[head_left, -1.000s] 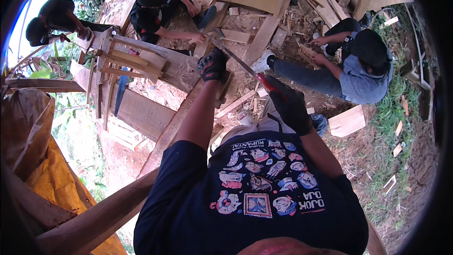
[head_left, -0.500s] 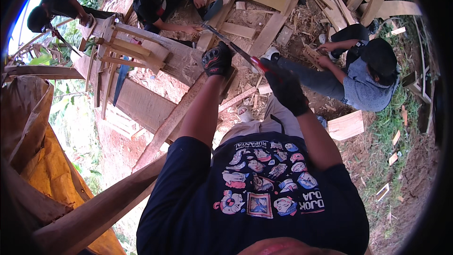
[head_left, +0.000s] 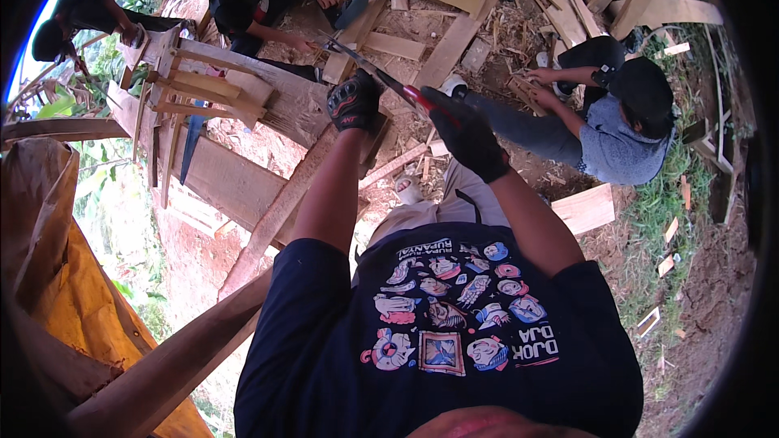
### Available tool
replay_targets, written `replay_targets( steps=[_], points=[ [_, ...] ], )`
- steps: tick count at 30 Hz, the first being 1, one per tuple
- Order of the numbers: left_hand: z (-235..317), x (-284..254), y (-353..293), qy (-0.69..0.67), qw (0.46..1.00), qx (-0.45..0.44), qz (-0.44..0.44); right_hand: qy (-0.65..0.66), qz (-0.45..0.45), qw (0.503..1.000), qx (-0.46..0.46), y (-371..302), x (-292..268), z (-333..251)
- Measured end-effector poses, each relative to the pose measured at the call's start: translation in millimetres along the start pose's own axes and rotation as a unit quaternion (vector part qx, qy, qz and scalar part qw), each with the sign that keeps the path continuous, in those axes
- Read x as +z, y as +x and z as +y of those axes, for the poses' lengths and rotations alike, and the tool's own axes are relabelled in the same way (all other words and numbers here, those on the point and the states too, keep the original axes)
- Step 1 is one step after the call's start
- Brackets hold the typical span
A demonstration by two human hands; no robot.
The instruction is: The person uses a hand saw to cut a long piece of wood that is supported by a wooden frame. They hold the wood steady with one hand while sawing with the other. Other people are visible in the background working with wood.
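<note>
We hold the saw by its red handle, the fingers of our right hand wrapped around it, the surest place to grip. Its blade slants just beside our left hand, whose fingers look curled; we cannot tell what they pinch. We judge it light, stiff along its length, springy sideways, and sharp-edged.
</note>
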State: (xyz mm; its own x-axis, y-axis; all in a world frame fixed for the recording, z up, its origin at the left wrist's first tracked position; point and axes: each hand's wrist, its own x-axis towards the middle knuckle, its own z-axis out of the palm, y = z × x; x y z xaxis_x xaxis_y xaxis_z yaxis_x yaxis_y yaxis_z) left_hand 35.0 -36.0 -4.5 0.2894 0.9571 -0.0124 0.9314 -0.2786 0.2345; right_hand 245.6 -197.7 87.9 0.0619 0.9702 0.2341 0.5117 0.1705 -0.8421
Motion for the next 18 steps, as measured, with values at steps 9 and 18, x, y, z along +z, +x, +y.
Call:
replay_targets(
  steps=[9, 18],
  points=[
    [8, -3, 1, 0.018, 0.999, -0.002, 0.041, -0.042, 0.048, 0.998, -0.023, -35, 5, 28],
    [0, -1, 4, -0.023, 0.998, -0.02, 0.049, -0.103, 0.008, 0.994, 0.032, -38, -6, 41]
  ],
)
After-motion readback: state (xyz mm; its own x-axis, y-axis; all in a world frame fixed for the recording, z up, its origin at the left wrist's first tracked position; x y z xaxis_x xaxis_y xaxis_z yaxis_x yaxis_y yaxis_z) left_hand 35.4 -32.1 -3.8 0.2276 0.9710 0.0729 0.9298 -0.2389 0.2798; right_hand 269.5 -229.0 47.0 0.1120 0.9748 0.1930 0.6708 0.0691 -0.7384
